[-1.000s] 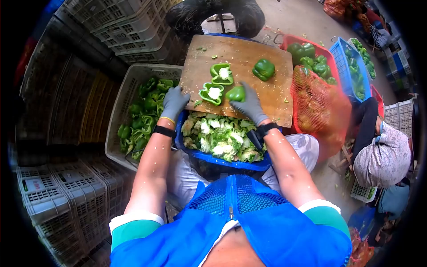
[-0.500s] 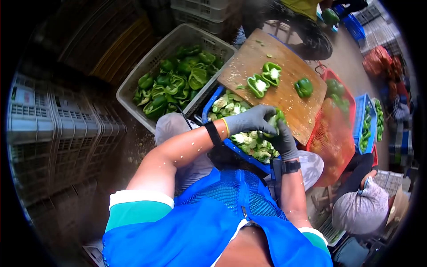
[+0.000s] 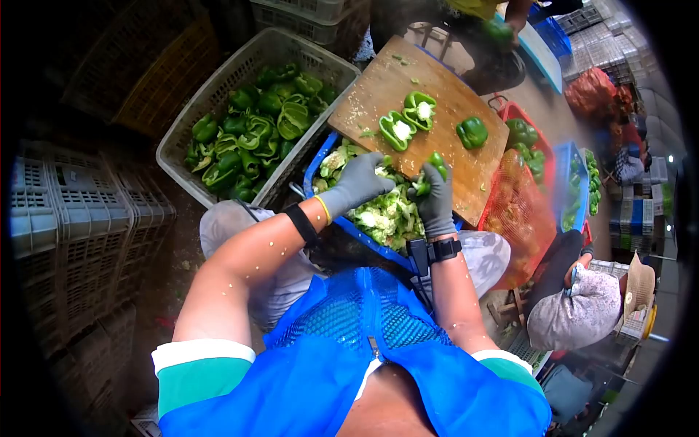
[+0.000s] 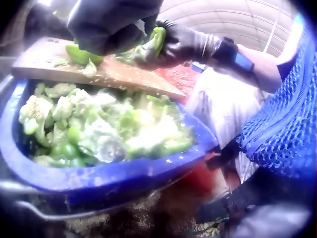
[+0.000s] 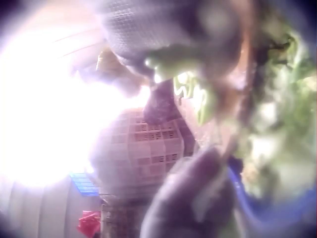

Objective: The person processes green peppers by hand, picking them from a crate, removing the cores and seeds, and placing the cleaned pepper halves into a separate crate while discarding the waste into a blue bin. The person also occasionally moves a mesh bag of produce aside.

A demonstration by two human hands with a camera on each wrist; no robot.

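Note:
My gloved right hand (image 3: 435,200) grips a piece of green bell pepper (image 3: 437,164) at the near edge of the wooden cutting board (image 3: 364,98). Just left of it, my gloved left hand (image 3: 360,183) hovers over the blue tub (image 4: 99,176) of pale cores and green scraps (image 4: 104,124). Whether its bent fingers pinch a scrap, I cannot tell. Two cut pepper halves, one nearer (image 3: 397,131) and one farther (image 3: 419,111), lie cut side up on the board. Beyond them sits an uncut green pepper (image 3: 472,132). Glare and blur cover much of the right wrist view.
A grey crate (image 3: 172,142) of cut peppers (image 3: 251,131) stands left of the board. On the right are a red mesh bag (image 3: 510,218), a red crate of peppers and a blue crate (image 3: 582,182). Stacked crates (image 3: 80,218) line the left. Other people sit nearby.
Both hands came off the board and met at the pepper piece over the tub. Now the left hand has drawn away leftward. The head view has turned, shifting the board rightward.

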